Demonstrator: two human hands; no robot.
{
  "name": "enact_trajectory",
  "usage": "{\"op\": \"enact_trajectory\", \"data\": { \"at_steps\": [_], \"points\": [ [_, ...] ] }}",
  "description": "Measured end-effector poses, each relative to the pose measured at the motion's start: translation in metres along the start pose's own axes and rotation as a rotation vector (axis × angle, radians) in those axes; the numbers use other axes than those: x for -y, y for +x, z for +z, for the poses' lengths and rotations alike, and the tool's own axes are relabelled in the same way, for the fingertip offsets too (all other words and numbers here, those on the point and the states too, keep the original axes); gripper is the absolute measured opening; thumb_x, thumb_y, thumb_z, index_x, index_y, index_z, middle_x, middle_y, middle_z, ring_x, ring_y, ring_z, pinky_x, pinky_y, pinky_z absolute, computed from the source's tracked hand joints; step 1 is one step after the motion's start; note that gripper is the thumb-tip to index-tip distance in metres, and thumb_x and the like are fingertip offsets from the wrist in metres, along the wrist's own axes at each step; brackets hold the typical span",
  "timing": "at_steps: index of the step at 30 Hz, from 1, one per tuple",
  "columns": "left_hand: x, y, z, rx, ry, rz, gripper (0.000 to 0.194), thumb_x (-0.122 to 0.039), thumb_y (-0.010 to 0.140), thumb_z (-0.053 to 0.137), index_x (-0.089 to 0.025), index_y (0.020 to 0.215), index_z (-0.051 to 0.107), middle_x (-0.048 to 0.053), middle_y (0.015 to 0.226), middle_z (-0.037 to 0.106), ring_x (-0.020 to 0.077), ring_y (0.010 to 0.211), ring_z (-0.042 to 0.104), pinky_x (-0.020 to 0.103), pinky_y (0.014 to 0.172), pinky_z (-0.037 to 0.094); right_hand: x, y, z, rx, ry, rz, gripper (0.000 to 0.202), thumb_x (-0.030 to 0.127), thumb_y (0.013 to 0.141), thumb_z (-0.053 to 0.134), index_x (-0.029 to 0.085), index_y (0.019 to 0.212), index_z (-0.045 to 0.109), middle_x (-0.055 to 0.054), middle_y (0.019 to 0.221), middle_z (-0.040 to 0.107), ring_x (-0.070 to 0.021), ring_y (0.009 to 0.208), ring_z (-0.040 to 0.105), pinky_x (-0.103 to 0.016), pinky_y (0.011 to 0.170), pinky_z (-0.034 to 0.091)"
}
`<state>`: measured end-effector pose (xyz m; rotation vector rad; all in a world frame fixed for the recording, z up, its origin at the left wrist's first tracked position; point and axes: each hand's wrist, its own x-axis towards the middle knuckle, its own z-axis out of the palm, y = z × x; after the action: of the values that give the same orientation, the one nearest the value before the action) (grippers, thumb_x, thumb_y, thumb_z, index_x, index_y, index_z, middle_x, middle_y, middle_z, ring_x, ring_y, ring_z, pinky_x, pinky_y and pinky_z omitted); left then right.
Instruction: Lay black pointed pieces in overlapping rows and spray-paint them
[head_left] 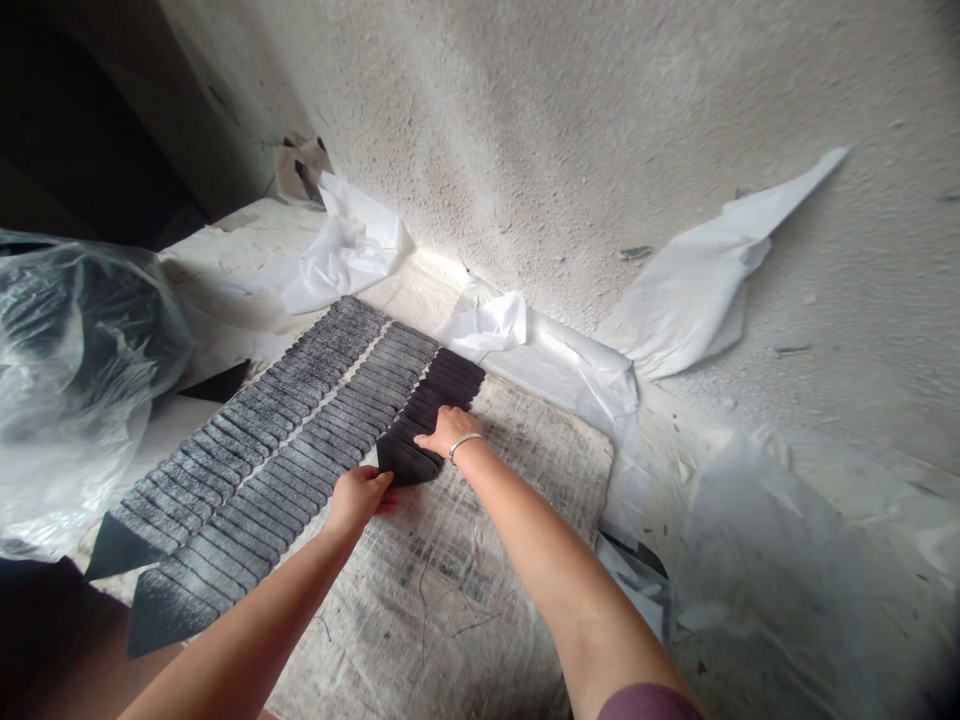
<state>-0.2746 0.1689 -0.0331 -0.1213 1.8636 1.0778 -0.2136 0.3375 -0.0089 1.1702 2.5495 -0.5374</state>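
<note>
My left hand point(363, 497) is closed on the near left corner of a flat black piece point(406, 462), thumb on top and fingers beneath. This piece lies at the near end of a short row of overlapping black pieces point(448, 378). My right hand point(452, 428), a silver bracelet at its wrist, rests over that row with its thumb spread toward the left; its other fingers are partly hidden. To the left run two long rows of similar overlapping pieces, speckled white: a middle row point(330, 450) and a far-left row point(255, 405). Each ends in a dark pointed piece.
The rows lie on a worn, cloth-covered board point(450, 570) with loose threads. A rough plastered wall point(540, 170) rises behind, with white sheeting point(697, 285) against it. On the left stands a clear plastic bag point(82, 370) with dark contents, near a dark triangular scrap point(219, 384).
</note>
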Motion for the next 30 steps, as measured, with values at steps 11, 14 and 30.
{"op": "enact_trajectory", "data": {
  "at_steps": [11, 14, 30],
  "points": [
    [-0.0009, -0.0017, 0.0002, 0.002, -0.002, -0.001, 0.004, -0.018, 0.077, 0.056, -0.015, 0.074, 0.057, 0.002, 0.050, 0.062, 0.0197, 0.049, 0.064, 0.029, 0.049, 0.054, -0.0006, 0.0010, 0.0009, 0.027, 0.004, -0.015, 0.086, 0.071, 0.053, 0.065, 0.009, 0.111, 0.057, -0.020, 0.110, 0.061, -0.0275, 0.101, 0.059, -0.034, 0.083, 0.047],
    [-0.0024, -0.0037, 0.0006, -0.001, -0.001, -0.004, 0.004, -0.017, 0.077, 0.056, -0.015, 0.074, 0.057, 0.002, 0.050, 0.062, 0.0197, 0.048, 0.064, 0.029, 0.049, 0.054, -0.0003, 0.0008, 0.0026, 0.028, 0.006, -0.009, 0.088, 0.071, 0.051, 0.067, 0.009, 0.112, 0.056, -0.020, 0.111, 0.061, -0.0277, 0.100, 0.059, -0.035, 0.082, 0.047],
    [0.0005, 0.0001, 0.0003, -0.015, 0.013, -0.009, 0.006, -0.020, 0.077, 0.057, -0.014, 0.079, 0.059, 0.002, 0.049, 0.061, 0.0202, 0.049, 0.064, 0.030, 0.051, 0.055, 0.0022, -0.0004, 0.0005, 0.054, -0.006, 0.003, 0.087, 0.069, 0.053, 0.067, 0.009, 0.115, 0.053, -0.020, 0.114, 0.059, -0.0283, 0.104, 0.057, -0.037, 0.085, 0.046]
  ]
}}
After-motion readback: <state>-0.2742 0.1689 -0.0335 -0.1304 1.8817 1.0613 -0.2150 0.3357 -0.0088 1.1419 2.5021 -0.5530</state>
